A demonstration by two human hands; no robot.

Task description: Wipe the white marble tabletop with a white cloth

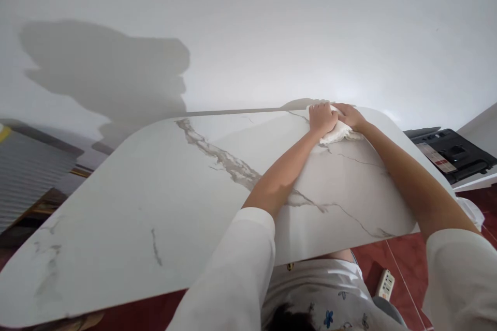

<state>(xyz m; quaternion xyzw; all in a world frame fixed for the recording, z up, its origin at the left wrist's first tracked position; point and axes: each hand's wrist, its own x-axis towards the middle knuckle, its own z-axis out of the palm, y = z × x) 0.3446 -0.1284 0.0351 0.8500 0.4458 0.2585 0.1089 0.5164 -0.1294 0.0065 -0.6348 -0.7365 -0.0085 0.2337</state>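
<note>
A crumpled white cloth (337, 133) lies on the white marble-patterned table (186, 201), close to its far edge by the wall. My left hand (322, 118) is closed over the cloth's left part, fingers curled on it. Just to its right, my right hand (350, 115) presses on the cloth with its fingers bent over the far side. The two hands almost touch, and both arms reach forward across the tabletop. Part of the cloth is hidden beneath the hands.
A white wall (248, 36) rises right behind the table. To the right sits a black case (460, 152). A power strip (385, 284) lies on the red tiled floor (407, 258). Grey ribbed material (31, 176) stands at the left.
</note>
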